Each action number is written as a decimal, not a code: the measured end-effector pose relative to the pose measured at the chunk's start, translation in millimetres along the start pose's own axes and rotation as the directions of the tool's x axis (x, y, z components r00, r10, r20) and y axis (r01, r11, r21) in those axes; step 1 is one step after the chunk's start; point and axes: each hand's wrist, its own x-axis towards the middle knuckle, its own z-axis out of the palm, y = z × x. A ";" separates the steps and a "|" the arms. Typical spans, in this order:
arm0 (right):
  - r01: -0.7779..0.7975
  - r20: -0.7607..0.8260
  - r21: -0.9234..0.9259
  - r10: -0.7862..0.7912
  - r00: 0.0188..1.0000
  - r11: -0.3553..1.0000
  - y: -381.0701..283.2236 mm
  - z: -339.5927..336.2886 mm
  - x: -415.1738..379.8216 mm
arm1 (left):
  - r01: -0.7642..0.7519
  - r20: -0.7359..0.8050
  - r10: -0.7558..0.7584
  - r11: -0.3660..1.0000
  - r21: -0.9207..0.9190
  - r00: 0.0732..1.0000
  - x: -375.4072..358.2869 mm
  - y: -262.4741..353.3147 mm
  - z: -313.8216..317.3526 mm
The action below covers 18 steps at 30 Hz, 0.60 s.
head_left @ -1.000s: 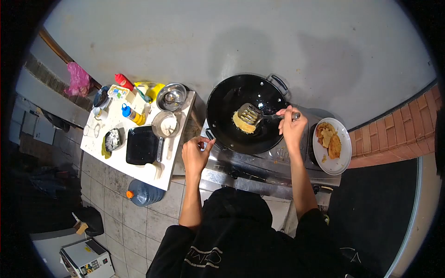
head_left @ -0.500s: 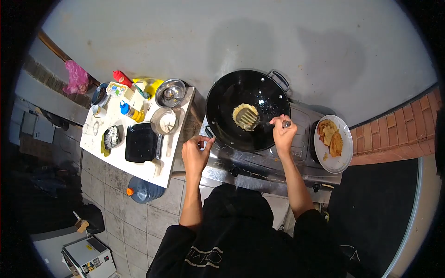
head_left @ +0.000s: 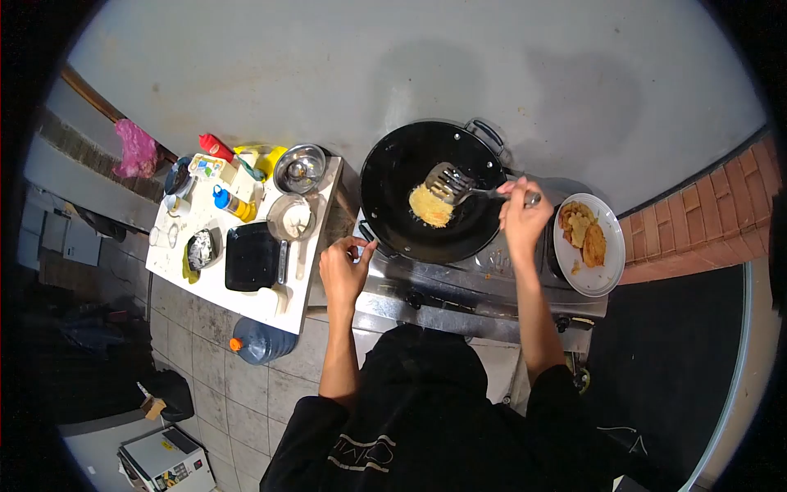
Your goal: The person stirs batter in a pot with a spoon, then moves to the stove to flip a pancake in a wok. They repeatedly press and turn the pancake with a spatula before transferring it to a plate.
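Note:
My right hand (head_left: 525,215) is closed round the handle of a metal slotted spatula (head_left: 449,184). The spatula's head lies over the upper right edge of a pale yellow, flat fritter (head_left: 430,207) in a black wok (head_left: 402,156). At the wok's near left side, my left hand (head_left: 344,266) pinches the wok's side handle (head_left: 368,233) between thumb and fingers. Small glossy oil marks show on the wok's dark inside.
The wok stands on a metal stove (head_left: 492,287). Right of it, a white plate (head_left: 592,280) holds golden fried pieces. At left, a white table (head_left: 184,266) carries a black tray (head_left: 251,256), steel bowl (head_left: 299,169), flour bowl (head_left: 293,218) and bottles. A water jug (head_left: 264,340) stands below.
My right hand has moved up and right with the spatula, whose head has slid from the fritter's middle to its upper right edge. More of the fritter shows. My left hand stays at the wok handle.

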 end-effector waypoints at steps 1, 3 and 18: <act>-0.002 -0.007 0.001 0.002 1.000 1.000 -0.9 -3.1 5.3 | -0.004 0.005 0.004 1.000 0.003 1.000 -0.2 -1.4 0.6; 0.245 0.028 -0.298 -0.248 0.968 0.923 -4.0 -6.2 15.9 | -0.011 -0.003 0.011 0.999 -0.039 1.000 0.0 -4.5 3.1; 0.269 0.328 -0.463 -0.118 0.937 0.845 15.6 0.9 35.6 | 0.073 0.064 -0.069 0.996 -0.060 0.996 -4.5 4.2 -0.8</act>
